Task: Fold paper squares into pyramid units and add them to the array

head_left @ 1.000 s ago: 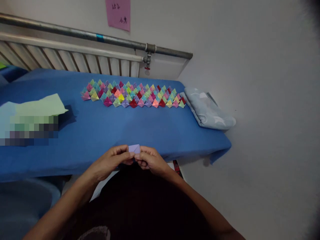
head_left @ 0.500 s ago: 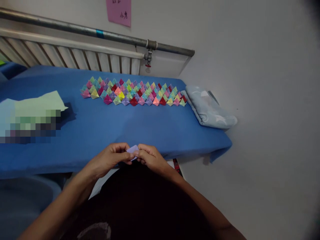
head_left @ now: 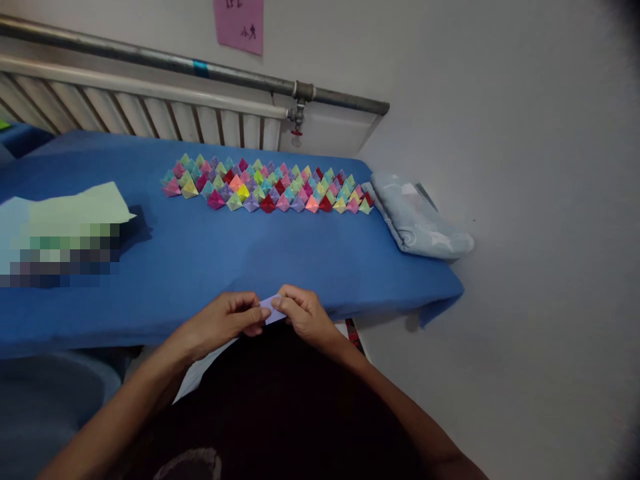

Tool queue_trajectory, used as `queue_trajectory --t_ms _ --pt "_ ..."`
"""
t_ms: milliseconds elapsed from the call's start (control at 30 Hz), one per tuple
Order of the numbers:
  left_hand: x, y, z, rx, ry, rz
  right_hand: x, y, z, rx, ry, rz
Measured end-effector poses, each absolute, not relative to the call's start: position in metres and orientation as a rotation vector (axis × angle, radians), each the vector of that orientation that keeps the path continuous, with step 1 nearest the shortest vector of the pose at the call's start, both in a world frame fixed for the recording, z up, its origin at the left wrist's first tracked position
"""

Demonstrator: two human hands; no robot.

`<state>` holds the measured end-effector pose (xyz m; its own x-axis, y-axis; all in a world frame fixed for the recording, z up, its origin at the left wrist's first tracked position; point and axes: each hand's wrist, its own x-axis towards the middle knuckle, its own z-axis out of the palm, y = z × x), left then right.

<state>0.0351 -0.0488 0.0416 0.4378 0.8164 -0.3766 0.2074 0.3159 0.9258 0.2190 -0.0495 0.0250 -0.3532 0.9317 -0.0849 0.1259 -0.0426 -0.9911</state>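
Between both hands is a small piece of lavender paper [head_left: 274,316], held near my body at the front edge of the bed. My left hand [head_left: 227,320] pinches its left end between thumb and fingers. On its other end, the thumb of my right hand [head_left: 305,312] presses against curled fingers. How the paper is folded underneath is hidden by the fingers. Farther back, several rows of folded paper boats [head_left: 280,190] in many colours stand packed together on the blue sheet [head_left: 210,257].
A folded light-blue blanket [head_left: 417,220] lies at the bed's right end, by the wall. Pale green paper [head_left: 80,207] lies at left, partly pixelated. Behind the bed run a radiator [head_left: 135,110] and a metal pipe [head_left: 240,75]. A blue basin [head_left: 55,400] stands below left.
The lavender paper has turned and now shows as a flatter strip. My hands have drawn slightly apart, both still gripping it.
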Motion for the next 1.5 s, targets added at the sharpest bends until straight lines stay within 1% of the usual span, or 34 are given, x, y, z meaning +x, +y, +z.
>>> queue_trajectory --t_ms 167,400,567,733,800,933,1000,1133,1267,1400,1500 --pt "0.037 -0.049 0.038 1.224 1.086 0.577 0.219 -0.048 0.020 -1.162 -1.401 1.591" --pt "0.042 -0.046 0.036 1.051 1.058 0.547 0.217 -0.042 0.019 -1.192 -1.418 1.491" --pt "0.043 -0.045 0.032 1.112 1.108 0.584 0.212 -0.039 0.017 -1.214 -1.409 1.499" --pt "0.041 -0.042 0.025 1.202 1.174 0.564 0.214 -0.036 0.016 -1.282 -1.535 1.395" --pt "0.037 -0.038 0.025 1.306 1.253 0.607 0.215 -0.031 0.016 -1.306 -1.564 1.382" --pt "0.028 -0.031 0.027 1.715 1.509 0.889 0.214 -0.015 0.017 -1.421 -1.803 1.215" --pt "0.026 -0.030 0.025 1.895 1.483 0.950 0.212 -0.008 0.018 -1.460 -1.945 1.122" --pt "0.030 -0.029 0.010 2.092 1.303 0.876 0.211 -0.001 0.022 -1.480 -2.076 1.079" --pt "0.034 -0.024 -0.007 2.232 1.273 0.782 0.215 0.000 0.022 -1.506 -2.100 0.988" --pt "0.034 -0.021 -0.013 2.370 1.246 0.758 0.223 -0.006 0.016 -1.493 -2.166 0.775" --pt "0.033 -0.022 -0.011 2.467 1.214 0.729 0.230 -0.012 0.008 -1.329 -2.243 0.640"
